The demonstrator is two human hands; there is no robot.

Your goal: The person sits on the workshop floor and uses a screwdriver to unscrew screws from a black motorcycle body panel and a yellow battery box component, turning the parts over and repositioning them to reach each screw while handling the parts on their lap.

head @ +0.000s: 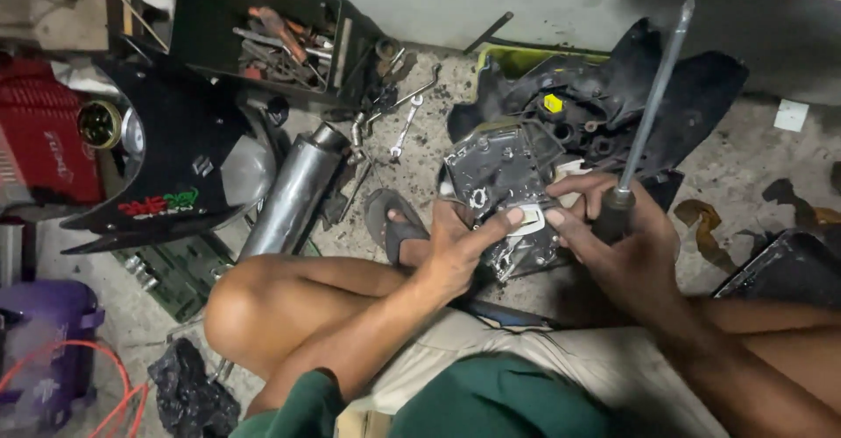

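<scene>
I sit on the floor with a dark metal motorcycle part held between my knees. My left hand grips its lower left side, thumb pressing a small white connector at its front. My right hand touches the same white piece with its fingertips while it is shut on the black handle of a long screwdriver, whose shaft points up and away. A black plastic fairing with a yellow clip lies just behind the part.
A black toolbox with several wrenches and pliers stands at the back left. A chrome exhaust pipe, a black bodywork panel, loose spanners and my sandal lie on the concrete floor. A purple container is at lower left.
</scene>
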